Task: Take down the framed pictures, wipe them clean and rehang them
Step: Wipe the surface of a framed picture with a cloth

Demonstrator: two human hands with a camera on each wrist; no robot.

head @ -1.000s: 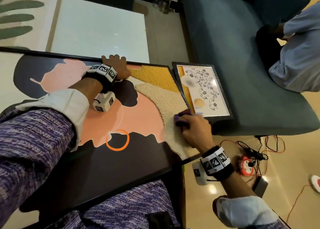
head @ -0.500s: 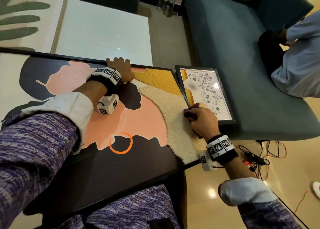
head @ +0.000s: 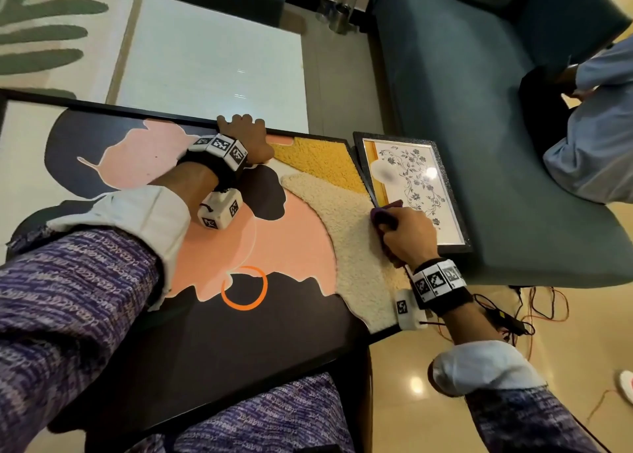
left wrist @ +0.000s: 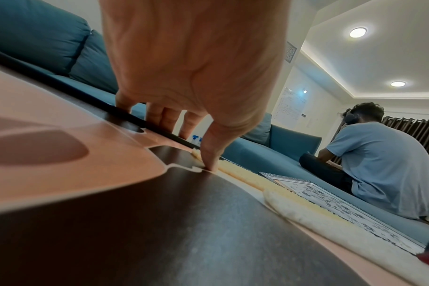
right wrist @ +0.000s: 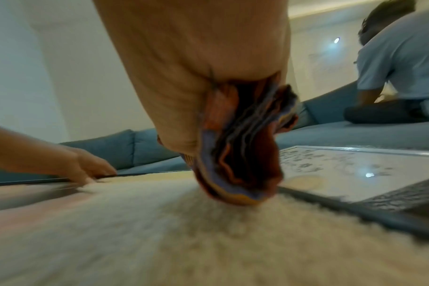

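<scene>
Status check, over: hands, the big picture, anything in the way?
Left hand grips big picture's far edge. Right hand wiping cloth over cream pile. Small floral frame abuts it.

The big picture point(head: 205, 247) shows pink and dark shapes, with tufted yellow and cream patches and a black frame. The small picture point(head: 416, 185) has dark floral vines on white. Cloth point(right wrist: 243, 147) purple-orange; sofa point(head: 462, 93) teal.

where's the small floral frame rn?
Head view, right side: the small floral frame lies flat on the teal sofa, against the big picture's right edge, beside the right hand.
</scene>
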